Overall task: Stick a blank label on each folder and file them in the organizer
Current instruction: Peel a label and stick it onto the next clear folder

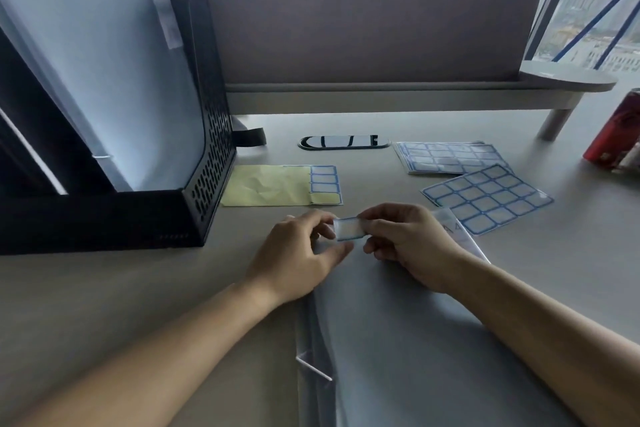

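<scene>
At the near edge of the desk (104,288), one translucent folder (398,340) is laid flat. Its long axis runs from the near edge towards the far edge. Layered edges on its left side may hide a second folder.

Over the folder's far end, one blank label (349,229) is held, its long axis lying left to right, across the folder's own. The label's left end is pinched by the left hand (298,253) and its right end by the right hand (408,246). Both hands are equally near, and the folder lies directly beneath them, so the coming move is judged to be a short lowering onto it.

Farther in, towards the middle of the desk, one yellow backing sheet (270,185) is seen with three labels remaining on it. To the right, one full label sheet (486,199) lies just beside a stack of label sheets (446,156); the number in the stack cannot be told.

At the left edge, one black organizer (207,163) is stood, with at least one filed folder (104,62) leaning in it. One red can (616,132) is seen at the right edge.
</scene>
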